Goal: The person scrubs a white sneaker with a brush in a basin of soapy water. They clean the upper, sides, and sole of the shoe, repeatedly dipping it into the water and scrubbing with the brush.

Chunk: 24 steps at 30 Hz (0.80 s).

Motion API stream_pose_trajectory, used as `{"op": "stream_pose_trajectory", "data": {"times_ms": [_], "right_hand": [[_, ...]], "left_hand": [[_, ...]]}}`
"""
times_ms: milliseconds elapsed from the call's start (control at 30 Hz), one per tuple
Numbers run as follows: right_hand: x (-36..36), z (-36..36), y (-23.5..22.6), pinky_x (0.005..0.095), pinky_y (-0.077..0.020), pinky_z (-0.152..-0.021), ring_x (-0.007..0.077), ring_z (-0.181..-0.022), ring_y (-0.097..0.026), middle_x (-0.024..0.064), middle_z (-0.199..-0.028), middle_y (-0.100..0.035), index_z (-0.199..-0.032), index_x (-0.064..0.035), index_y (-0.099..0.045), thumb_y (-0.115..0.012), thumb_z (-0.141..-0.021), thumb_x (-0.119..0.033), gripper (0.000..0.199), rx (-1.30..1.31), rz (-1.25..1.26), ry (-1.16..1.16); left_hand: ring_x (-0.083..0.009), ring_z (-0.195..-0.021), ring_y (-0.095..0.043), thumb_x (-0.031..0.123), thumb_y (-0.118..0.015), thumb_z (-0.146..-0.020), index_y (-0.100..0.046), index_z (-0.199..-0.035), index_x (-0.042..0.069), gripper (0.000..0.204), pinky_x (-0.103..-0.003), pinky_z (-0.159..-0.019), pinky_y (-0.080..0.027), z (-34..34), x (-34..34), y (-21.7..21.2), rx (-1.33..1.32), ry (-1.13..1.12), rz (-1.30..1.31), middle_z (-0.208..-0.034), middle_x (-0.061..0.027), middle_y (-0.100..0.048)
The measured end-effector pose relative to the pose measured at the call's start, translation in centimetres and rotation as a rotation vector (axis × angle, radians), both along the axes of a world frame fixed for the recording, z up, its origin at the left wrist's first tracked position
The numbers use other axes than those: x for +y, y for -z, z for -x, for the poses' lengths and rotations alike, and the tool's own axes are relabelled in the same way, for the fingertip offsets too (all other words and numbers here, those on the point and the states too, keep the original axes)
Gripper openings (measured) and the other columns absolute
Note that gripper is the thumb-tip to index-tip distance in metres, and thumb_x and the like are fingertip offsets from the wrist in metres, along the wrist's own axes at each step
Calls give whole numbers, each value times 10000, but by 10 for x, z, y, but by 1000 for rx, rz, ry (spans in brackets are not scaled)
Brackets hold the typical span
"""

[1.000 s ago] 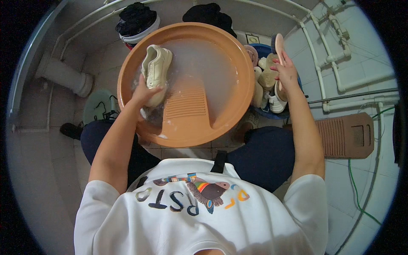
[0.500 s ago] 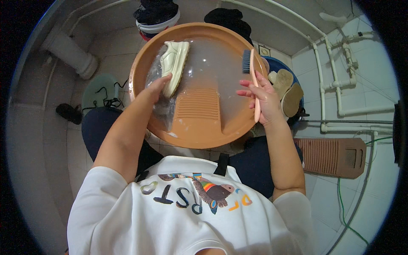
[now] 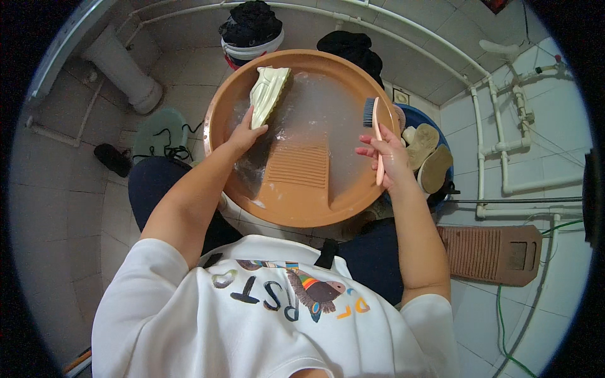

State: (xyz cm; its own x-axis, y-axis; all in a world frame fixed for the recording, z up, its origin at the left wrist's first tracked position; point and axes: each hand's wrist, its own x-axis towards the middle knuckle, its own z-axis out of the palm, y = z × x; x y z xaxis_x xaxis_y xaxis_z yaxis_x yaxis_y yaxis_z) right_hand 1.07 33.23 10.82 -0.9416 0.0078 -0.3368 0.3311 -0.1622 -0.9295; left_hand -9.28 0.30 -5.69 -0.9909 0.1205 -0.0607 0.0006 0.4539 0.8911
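I note the right hand (image 3: 386, 157) has swung in from the basin's outer edge, now clasping the pink brush (image 3: 374, 135) over the soapy orange basin (image 3: 283, 211) (bristles up), while the left hand (image 3: 242, 135) grips the pale shoe (image 3: 268, 94) just above it, so scrubbing looks imminent.
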Motion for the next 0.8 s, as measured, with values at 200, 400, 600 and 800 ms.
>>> {"op": "stream_pose_trajectory", "data": {"times_ms": [200, 400, 600, 800], "right_hand": [[1, -1, -4, 173, -360, -399, 178, -739, -618, 133, -1017, -543, -1364, -37, -227, -430, -831, -59, 571, -6, -31, 19], [4, 0, -5, 182, -363, -407, 175, -735, -620, 132, -1012, -543, -1365, -43, -230, -451, -827, -74, 582, -16, -58, -16], [1, 0, -5, 195, -383, -428, 181, -728, -618, 137, -1001, -540, -1354, -20, -245, -464, -820, -80, 580, -8, -63, 10], [4, 0, 2, 148, -364, -380, 166, -757, -612, 124, -1004, -545, -1364, -26, -226, -491, -835, -107, 597, -39, -63, 5]], "left_hand": [[-197, -1104, -474, 229, -559, -807, -443, -1271, 59, 507, -290, -959, -319, -11, 1, -31, -27, -130, -377, -1193, -100, -525], [-220, -1070, -494, 304, -491, -839, -516, -1193, 79, 420, -331, -932, -361, -32, 18, -74, -779, -254, -814, -1166, -104, -544], [-327, -1113, -455, 383, -553, -817, -450, -1249, 94, 529, -386, -949, -362, -13, 23, -38, 41, -261, 231, -1269, -181, -434], [-407, -1230, -306, 521, -719, -606, -287, -1371, 212, 931, -442, -976, -323, -26, 51, -62, 144, 41, 782, -1384, -224, -249]]}}
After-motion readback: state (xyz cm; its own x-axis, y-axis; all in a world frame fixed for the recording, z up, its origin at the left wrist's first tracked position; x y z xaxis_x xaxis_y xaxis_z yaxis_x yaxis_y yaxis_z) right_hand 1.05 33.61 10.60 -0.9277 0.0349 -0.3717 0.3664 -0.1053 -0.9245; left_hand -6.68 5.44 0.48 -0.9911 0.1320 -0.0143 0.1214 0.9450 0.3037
